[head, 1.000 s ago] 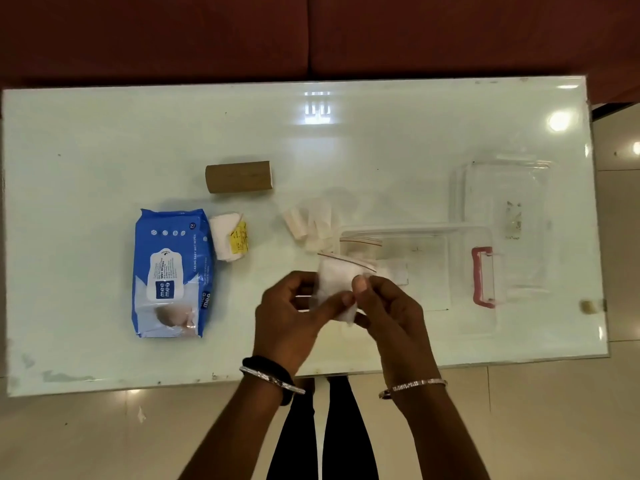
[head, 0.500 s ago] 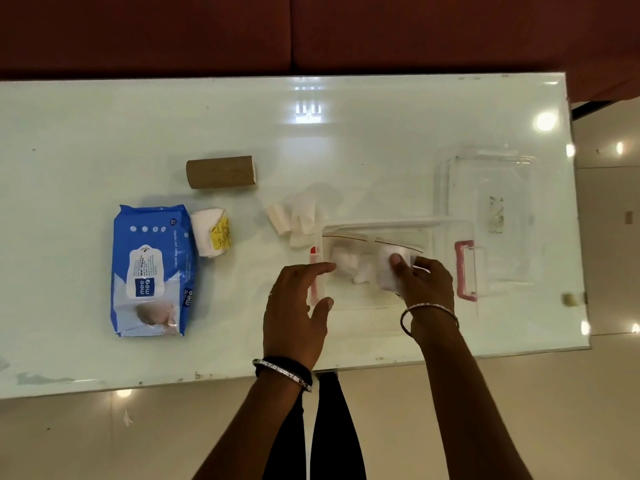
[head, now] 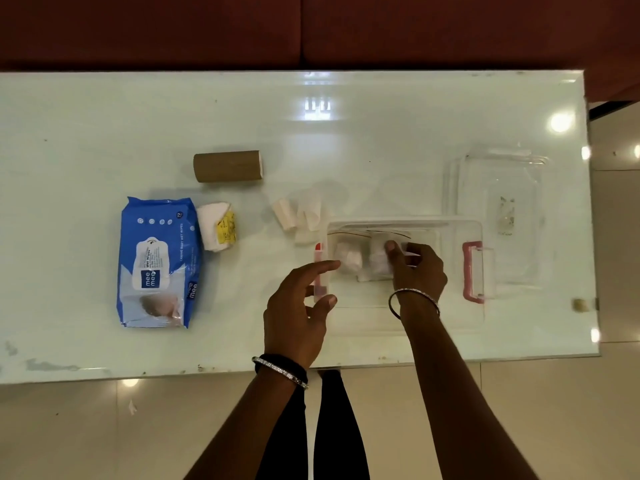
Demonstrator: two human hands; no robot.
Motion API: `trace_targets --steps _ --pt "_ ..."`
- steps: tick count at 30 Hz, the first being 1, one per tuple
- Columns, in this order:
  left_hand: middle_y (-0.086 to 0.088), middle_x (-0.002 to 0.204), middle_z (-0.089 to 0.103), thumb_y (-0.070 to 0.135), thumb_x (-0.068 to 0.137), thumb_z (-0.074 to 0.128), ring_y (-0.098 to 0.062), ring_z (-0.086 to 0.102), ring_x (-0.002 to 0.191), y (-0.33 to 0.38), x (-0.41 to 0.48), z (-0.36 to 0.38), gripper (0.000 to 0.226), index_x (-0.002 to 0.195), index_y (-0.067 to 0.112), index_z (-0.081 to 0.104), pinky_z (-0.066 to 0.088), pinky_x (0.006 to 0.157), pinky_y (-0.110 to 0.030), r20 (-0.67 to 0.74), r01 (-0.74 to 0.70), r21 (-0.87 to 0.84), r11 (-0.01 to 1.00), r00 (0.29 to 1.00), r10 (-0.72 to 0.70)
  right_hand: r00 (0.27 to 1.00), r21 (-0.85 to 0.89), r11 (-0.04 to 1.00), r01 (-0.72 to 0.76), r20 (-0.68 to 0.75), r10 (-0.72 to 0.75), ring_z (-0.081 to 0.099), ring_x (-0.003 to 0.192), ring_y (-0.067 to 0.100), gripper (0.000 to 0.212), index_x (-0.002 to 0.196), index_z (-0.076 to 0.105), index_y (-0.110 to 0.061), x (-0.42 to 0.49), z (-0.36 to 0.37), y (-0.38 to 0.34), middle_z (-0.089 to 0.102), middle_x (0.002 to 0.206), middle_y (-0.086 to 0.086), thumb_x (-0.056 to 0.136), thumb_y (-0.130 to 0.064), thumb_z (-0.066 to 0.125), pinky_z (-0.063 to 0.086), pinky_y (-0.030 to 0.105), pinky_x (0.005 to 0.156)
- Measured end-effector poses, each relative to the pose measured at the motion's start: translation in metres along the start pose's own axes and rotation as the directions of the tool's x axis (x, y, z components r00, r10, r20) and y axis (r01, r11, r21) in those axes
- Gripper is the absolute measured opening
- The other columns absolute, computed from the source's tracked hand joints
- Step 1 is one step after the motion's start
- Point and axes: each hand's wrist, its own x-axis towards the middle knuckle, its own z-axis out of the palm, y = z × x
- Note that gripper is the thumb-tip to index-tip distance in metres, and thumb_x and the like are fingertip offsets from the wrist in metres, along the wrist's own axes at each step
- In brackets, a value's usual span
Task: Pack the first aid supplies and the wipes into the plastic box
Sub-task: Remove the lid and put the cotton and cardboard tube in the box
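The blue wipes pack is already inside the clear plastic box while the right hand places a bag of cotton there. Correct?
Not quite. The head view shows the blue wipes pack lying on the table, far left of the clear plastic box. The right hand does place the bag of cotton in that box.

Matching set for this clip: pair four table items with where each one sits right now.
Things:
1. wet wipes pack
2. brown roll
3. clear lid
4. zip bag of cotton

Places:
A. inside the plastic box, under the right hand
B. far right, beyond the box
C. left side, lying flat
D. behind the wipes, on its side

Pairs: 1-C, 2-D, 3-B, 4-A
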Motion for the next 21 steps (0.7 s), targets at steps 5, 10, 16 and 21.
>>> trace_targets --steps 5,10,16,21 --pt "0.019 0.12 0.063 0.013 0.083 0.072 -0.001 0.068 0.091 -0.007 0.004 -0.011 0.047 0.12 0.039 0.061 0.058 0.066 -0.021 0.015 -0.013 -0.161 0.987 1.0 0.016 0.99 0.056 0.997 0.051 -0.133 -0.043 0.062 0.08 0.013 0.03 0.107 0.066 -0.012 -0.012 -0.012 -0.007 0.065 0.091 -0.002 0.087 -0.034 0.07 0.05 0.027 0.081" --pt "0.001 0.107 0.07 0.017 0.089 0.065 -0.015 0.069 0.091 -0.03 0.018 -0.05 0.024 0.113 0.021 0.065 0.061 0.07 -0.037 -0.379 0.027 -0.169 0.985 0.921 -0.09 0.935 0.105 0.938 0.329 -0.175 -0.308 0.062 0.074 -0.004 0.008 0.093 0.068 -0.015 -0.042 -0.018 -0.018 0.067 0.081 -0.01 0.088 -0.011 0.064 0.05 0.012 0.067" --pt "-0.01 0.113 0.068 0.035 0.091 0.061 -0.025 0.063 0.104 -0.048 0.06 -0.09 0.038 0.118 0.008 0.061 0.042 0.079 -0.019 -0.566 0.233 0.189 0.954 0.819 -0.087 0.856 0.125 0.847 0.517 -0.078 -0.512 0.064 0.074 -0.004 0.011 0.094 0.067 -0.017 -0.08 0.0 -0.034 0.066 0.08 -0.016 0.089 -0.007 0.065 0.046 0.004 0.065" --pt "-0.012 0.117 0.064 0.053 0.082 0.064 -0.03 0.06 0.109 -0.052 0.089 -0.085 0.061 0.124 0.01 0.053 0.049 0.086 -0.042 -0.465 0.367 0.323 0.872 0.864 -0.192 0.776 0.161 0.765 0.623 -0.002 -0.631 0.066 0.066 0.005 0.013 0.092 0.069 -0.016 -0.105 0.021 -0.044 0.067 0.071 -0.01 0.087 -0.004 0.066 0.046 0.006 0.064"
